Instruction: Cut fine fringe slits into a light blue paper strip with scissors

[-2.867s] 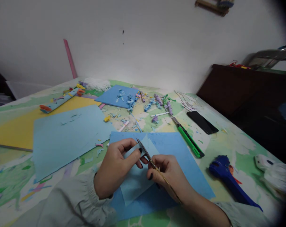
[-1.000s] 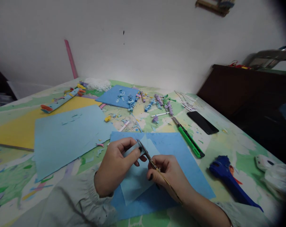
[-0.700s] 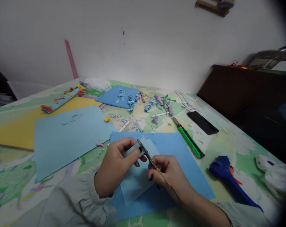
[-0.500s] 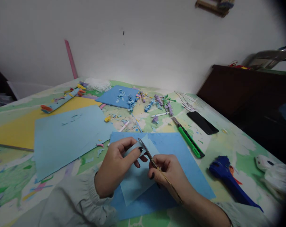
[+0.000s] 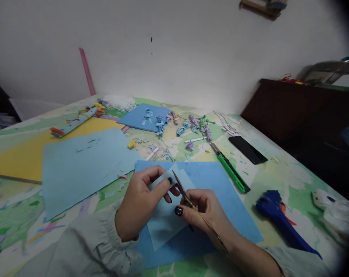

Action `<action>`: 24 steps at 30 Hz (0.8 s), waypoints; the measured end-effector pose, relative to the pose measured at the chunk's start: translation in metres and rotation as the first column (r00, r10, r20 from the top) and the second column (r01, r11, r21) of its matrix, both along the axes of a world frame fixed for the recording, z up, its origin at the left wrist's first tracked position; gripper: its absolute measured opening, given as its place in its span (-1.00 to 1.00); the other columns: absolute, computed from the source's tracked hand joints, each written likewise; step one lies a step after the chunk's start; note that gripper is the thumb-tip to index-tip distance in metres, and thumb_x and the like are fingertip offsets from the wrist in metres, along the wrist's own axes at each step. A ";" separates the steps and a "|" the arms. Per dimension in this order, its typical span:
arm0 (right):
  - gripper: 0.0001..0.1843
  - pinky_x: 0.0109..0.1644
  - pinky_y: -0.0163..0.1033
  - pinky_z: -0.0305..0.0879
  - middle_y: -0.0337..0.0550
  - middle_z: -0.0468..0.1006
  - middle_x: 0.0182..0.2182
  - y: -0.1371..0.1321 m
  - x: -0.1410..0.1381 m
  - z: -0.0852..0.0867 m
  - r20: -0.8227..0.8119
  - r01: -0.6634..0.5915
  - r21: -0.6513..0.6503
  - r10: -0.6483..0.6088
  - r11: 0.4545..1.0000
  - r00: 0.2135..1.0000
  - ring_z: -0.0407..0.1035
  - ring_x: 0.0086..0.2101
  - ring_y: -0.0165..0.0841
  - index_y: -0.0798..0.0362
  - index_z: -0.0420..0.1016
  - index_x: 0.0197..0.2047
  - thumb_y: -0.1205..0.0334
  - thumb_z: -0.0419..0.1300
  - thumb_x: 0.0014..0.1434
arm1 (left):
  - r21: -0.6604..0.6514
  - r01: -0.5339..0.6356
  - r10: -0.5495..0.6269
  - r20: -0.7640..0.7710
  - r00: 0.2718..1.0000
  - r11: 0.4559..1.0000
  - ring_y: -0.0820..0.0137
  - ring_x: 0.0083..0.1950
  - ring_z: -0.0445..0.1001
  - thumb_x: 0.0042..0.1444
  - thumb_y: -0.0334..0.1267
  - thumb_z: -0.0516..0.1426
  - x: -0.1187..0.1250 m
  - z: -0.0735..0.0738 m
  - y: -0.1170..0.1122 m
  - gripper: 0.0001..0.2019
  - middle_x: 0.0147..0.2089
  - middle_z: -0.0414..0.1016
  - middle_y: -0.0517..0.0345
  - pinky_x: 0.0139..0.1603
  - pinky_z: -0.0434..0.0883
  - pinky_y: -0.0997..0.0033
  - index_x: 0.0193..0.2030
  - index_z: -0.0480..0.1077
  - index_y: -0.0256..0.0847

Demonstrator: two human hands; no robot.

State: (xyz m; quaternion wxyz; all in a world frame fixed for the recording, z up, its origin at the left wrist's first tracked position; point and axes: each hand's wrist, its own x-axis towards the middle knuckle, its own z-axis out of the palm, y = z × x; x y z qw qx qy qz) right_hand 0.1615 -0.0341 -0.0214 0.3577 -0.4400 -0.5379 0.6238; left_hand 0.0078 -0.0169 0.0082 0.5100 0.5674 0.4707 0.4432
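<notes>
Between the thumb and fingers of my left hand (image 5: 144,200) is a small light blue piece of paper (image 5: 164,177). My right hand (image 5: 207,213) grips a pair of scissors (image 5: 188,202) with gold-coloured handles, its blades pointing up and to the left beside the paper's right edge. Part of the handles is hidden by my fingers. Below both hands lies a larger light blue sheet (image 5: 165,227), resting on a darker blue sheet (image 5: 229,215).
A green utility knife (image 5: 232,173) and a black phone (image 5: 247,149) lie to the right, with a blue glue gun (image 5: 281,219) nearer me. On the left are a light blue sheet (image 5: 85,173) and a yellow board (image 5: 15,161). Curled paper pieces (image 5: 183,128) lie farther back.
The scissors have come slightly away from the paper, and my right thumb has shifted left. The paper's top corner now stands up more beside the blades. My left hand has barely moved.
</notes>
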 end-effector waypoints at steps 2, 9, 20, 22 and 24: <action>-0.57 -0.65 -0.42 -0.18 -0.42 0.08 -0.74 0.000 0.000 0.001 0.019 0.012 0.006 -0.012 1.000 1.000 -0.05 -0.69 -0.59 0.11 0.18 -0.63 0.03 0.32 -0.15 | 0.007 -0.004 0.004 -0.011 1.000 1.000 0.51 -0.58 0.37 0.03 -0.39 0.05 0.000 0.000 0.000 -0.84 -0.53 0.47 0.20 -0.47 0.35 0.50 -0.56 0.29 -0.25; -0.59 -0.65 -0.43 -0.18 -0.42 0.08 -0.76 0.000 0.000 0.000 0.040 0.026 0.015 -0.026 1.000 0.999 -0.04 -0.69 -0.59 0.12 0.20 -0.64 0.07 0.33 -0.14 | 0.048 -0.013 0.015 -0.030 0.999 0.999 0.53 -0.57 0.38 0.02 -0.44 0.05 0.000 0.000 0.002 -0.82 -0.57 0.46 0.25 -0.46 0.35 0.55 -0.57 0.33 -0.27; -0.59 -0.67 -0.44 -0.16 -0.43 0.09 -0.77 0.001 -0.001 -0.002 0.053 0.033 0.006 -0.034 0.999 0.998 -0.04 -0.71 -0.59 0.12 0.20 -0.64 0.07 0.34 -0.15 | 0.060 -0.012 0.014 -0.036 0.999 0.998 0.53 -0.55 0.40 0.01 -0.45 0.06 0.000 -0.001 0.002 -0.83 -0.58 0.45 0.27 -0.44 0.34 0.57 -0.56 0.36 -0.27; -0.59 -0.68 -0.45 -0.16 -0.43 0.09 -0.77 0.001 -0.001 -0.003 0.056 0.035 0.007 -0.035 0.999 0.998 -0.04 -0.71 -0.60 0.12 0.20 -0.64 0.08 0.34 -0.15 | 0.065 -0.006 0.008 -0.030 1.000 0.998 0.53 -0.55 0.40 0.01 -0.44 0.06 -0.001 -0.001 0.001 -0.83 -0.59 0.45 0.28 -0.43 0.34 0.56 -0.56 0.36 -0.27; -0.58 -0.68 -0.45 -0.16 -0.43 0.08 -0.77 0.001 -0.001 -0.003 0.060 0.046 0.010 -0.047 0.999 0.997 -0.04 -0.71 -0.60 0.12 0.19 -0.65 0.08 0.34 -0.16 | 0.064 -0.004 0.005 -0.023 1.000 0.998 0.52 -0.55 0.40 0.02 -0.43 0.06 -0.001 -0.001 0.001 -0.83 -0.59 0.44 0.27 -0.44 0.35 0.55 -0.56 0.35 -0.26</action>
